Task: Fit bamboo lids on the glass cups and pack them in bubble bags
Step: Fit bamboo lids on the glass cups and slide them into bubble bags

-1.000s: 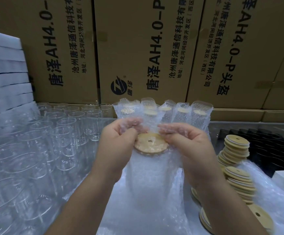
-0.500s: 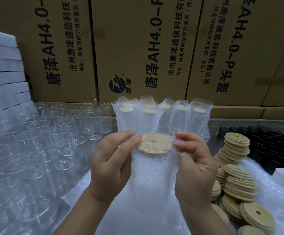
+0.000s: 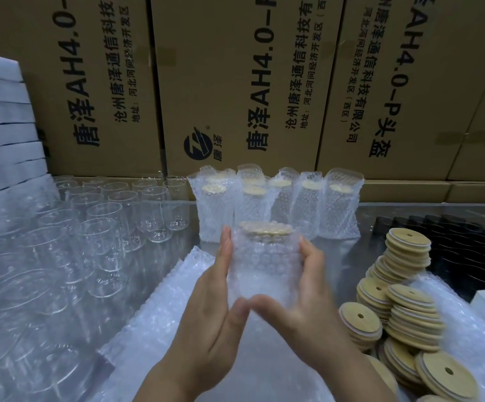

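Observation:
A glass cup in a bubble bag (image 3: 263,265), its bamboo lid (image 3: 265,232) showing at the top under the folded wrap, is held upright in the air between both hands. My left hand (image 3: 216,309) grips its left side with the thumb across the bottom front. My right hand (image 3: 305,297) grips the right side, fingers behind, thumb at the lower front. Several packed cups (image 3: 276,207) stand in a row behind it. Bare glass cups (image 3: 102,227) crowd the left. Loose bamboo lids (image 3: 400,309) lie stacked at the right.
Flat bubble bags (image 3: 160,314) lie under my hands. Cardboard boxes (image 3: 235,82) form a wall at the back. White foam sheets (image 3: 0,126) are stacked at far left. A black tray (image 3: 467,242) sits at the back right.
The bag's open top has been folded down over the lid. Both hands slid from the top rim down to the cup's sides, and the cup moved forward toward the packed row.

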